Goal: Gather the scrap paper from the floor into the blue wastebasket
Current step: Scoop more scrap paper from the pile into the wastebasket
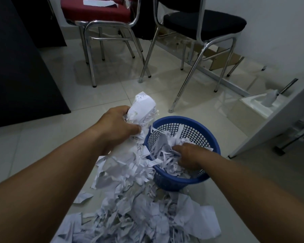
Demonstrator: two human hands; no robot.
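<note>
Paper wad clenched in the left hand, fingers and thumb wrapped round its lower part. The wad stands nearly upright, its long axis running up and slightly away from the fist. A folded white sheet with faint handwriting forms its top, and torn strips fray out at the side. More scraps hang from under the fist in a ragged white trail down to a pile on the floor, below the grip and nearer the viewer.

Just right of the grip stands the basket, blue plastic with lattice walls, upright and partly filled with shreds. The hanging trail touches its left rim. The right hand is inside the basket, palm down, fingertips buried in the shreds; whether it grasps them or only presses cannot be told.

The pile is a loose heap of torn white sheets and thin strips, spreading from the basket's foot toward the viewer.

Beyond the grip stand a red chair with a white sheet on its seat and, further right, a black chair, both on chrome legs. One leg of the black chair lands close behind the basket. A dark cabinet fills the far left. A white box holding paper sits well off to the right.
</note>
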